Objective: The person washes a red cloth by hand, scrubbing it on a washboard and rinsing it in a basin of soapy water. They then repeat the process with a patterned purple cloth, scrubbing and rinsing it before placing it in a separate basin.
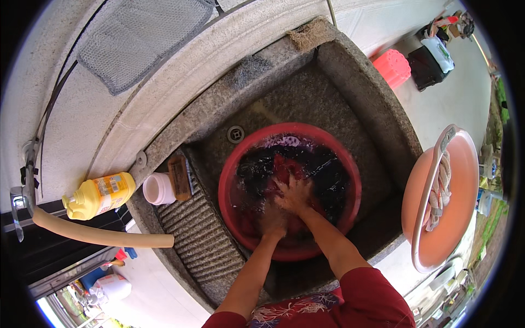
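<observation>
1. One stone sink [306,98] carries most of what is near, its raised walls probably useful against splashes
2. The red basin [225,188] sits inside, closer to the sink's near edge than its far one, likely so both arms reach in without stretching
3. A peach tub [467,186] stands beyond the sink's right edge, seemingly parked out of the elbows' way, with a twisted pale cloth [440,188] at its rim
4. A ridged slab [199,238] runs along the sink's left edge, beside the basin
5. Red cloth [281,163] lies in the basin's dark water, near the middle, under the hands
6. The right hand [297,195] rests on it with fingers spread wide, perhaps to keep it under; the left hand [272,218] is submerged, and I cannot tell its grip
7. A yellow jug [104,195] stands at the sink's left edge, apparently for easy reach
8. A pale cup [158,188] and brown brush [179,177] share the slab's far end, presumably to stay handy
9. The drain [235,134] lies uncovered outside the basin's far-left rim
</observation>
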Tool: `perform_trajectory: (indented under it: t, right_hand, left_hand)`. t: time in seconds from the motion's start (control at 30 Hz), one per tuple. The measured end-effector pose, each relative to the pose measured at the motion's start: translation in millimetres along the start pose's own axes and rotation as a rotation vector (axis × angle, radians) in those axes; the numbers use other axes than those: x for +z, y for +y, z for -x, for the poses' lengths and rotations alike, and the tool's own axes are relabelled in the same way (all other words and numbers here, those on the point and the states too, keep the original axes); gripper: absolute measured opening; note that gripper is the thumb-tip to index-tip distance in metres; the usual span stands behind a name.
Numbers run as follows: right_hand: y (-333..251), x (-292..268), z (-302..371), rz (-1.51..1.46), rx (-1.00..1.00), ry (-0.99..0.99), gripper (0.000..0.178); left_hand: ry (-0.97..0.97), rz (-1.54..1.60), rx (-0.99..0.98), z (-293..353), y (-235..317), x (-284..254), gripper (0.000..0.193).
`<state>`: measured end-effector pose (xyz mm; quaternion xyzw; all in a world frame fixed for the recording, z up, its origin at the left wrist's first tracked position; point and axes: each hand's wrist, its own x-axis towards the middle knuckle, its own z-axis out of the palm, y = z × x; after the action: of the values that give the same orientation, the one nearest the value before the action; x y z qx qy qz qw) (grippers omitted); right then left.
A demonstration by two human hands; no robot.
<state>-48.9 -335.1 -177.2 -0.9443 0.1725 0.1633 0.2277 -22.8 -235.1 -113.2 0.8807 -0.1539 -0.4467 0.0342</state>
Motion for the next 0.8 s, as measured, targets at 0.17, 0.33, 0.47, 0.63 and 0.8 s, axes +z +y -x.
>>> perform_trajectory:
  t: [0.17, 0.33, 0.47, 0.63, 0.8]
  right_hand:
    - [-8.2, -21.9, -3.4, 0.022, -0.036, 0.016, 0.061]
    - [11.9, -51.7, 2.7, -0.567, 0.056, 0.315, 0.056]
    - [-12.0, -37.1, 6.9, -0.336, 0.079, 0.688, 0.060]
    - [4.4, -36.3, 33.9, -0.484, 0.043, 0.170, 0.041]
    - [37.5, -25.5, 20.9, -1.151, 0.289, 0.598, 0.022]
  left_hand:
    - [0.309, -0.141, 0.135, -8.6, -19.0, 27.1, 0.037]
    - [0.726, 0.529, 0.307, 12.9, -18.1, 0.1, 0.031]
    - [0.681, 0.656, 0.263, -23.8, -10.0, -11.2, 0.036]
    - [0.394, 0.615, 0.331, -1.8, -34.4, -25.8, 0.018]
    - [0.120, 1.968, 0.347, 0.7, -53.3, -30.8, 0.017]
